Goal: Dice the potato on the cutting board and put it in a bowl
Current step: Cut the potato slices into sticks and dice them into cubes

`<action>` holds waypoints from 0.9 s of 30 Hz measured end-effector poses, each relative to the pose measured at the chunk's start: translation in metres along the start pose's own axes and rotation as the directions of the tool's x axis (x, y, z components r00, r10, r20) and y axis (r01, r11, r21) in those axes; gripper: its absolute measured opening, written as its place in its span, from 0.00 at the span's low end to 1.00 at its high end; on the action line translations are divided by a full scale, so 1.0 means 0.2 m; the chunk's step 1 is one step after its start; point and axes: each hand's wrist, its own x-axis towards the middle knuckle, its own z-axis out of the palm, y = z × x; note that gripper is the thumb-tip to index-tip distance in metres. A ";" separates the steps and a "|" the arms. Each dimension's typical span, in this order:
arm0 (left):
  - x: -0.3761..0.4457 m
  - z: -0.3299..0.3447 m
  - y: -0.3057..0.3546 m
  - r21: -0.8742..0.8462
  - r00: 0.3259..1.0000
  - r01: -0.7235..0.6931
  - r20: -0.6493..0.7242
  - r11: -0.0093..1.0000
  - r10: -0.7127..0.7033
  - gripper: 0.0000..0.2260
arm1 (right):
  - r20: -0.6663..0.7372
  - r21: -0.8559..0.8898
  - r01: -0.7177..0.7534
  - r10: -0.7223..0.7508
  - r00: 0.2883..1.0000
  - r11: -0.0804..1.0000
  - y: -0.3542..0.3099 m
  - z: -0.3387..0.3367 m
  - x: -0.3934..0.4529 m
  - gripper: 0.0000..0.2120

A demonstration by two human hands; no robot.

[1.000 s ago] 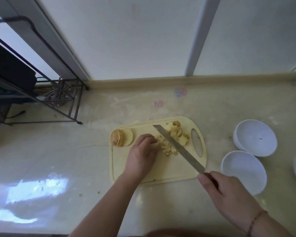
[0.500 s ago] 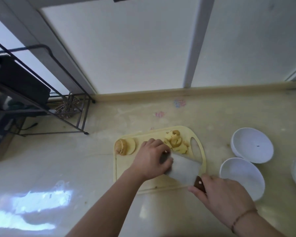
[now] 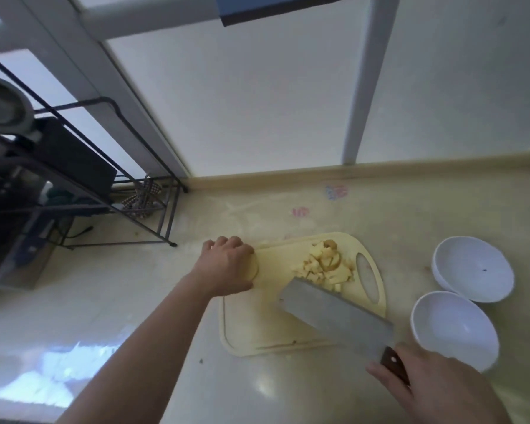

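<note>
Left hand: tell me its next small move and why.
Probably draw the uncut potato piece to the middle of the cutting board. The left hand covers it at the board's far-left corner, diced potato is piled aside, and the cleaver hovers flat.

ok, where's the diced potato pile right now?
Head view: the diced potato pile sits on the far right part of the cutting board, beside its handle hole, just beyond the cleaver blade.
</note>
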 end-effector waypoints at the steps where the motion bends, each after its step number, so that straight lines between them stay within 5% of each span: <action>1: 0.01 0.01 -0.01 0.019 1.000 -0.028 -0.007 0.999 0.028 0.33 | -0.014 0.028 0.018 -0.018 1.000 0.999 0.00 0.00 0.00 0.35; 7: 0.04 0.04 -0.02 0.077 0.987 -0.136 -0.078 0.988 0.142 0.30 | 0.213 0.054 -0.082 0.069 0.975 0.995 -0.06 -0.10 0.05 0.38; 12: 0.01 0.13 0.06 0.077 0.945 -0.255 -0.192 0.964 0.265 0.29 | 0.237 0.165 -0.123 0.082 0.968 0.979 -0.07 -0.10 0.07 0.48; 15: -0.01 0.22 0.12 0.139 0.840 -0.397 -0.344 0.907 0.420 0.22 | 0.255 0.269 -0.221 0.152 0.955 0.938 -0.09 -0.10 0.07 0.42; 21: -0.18 0.37 0.21 0.017 0.715 -0.643 -0.343 0.765 0.609 0.19 | 0.330 0.508 -0.330 0.174 0.928 0.796 -0.12 -0.05 0.08 0.26; 24: -0.33 0.49 0.27 -0.143 0.793 -0.546 -0.406 0.825 0.454 0.27 | 0.390 0.531 -0.343 0.136 0.911 0.775 -0.15 -0.04 0.09 0.28; 27: -0.42 0.58 0.37 -0.421 0.854 -0.239 -0.521 0.875 -0.017 0.29 | 0.424 0.550 -0.358 0.117 0.898 0.754 -0.20 -0.02 0.11 0.26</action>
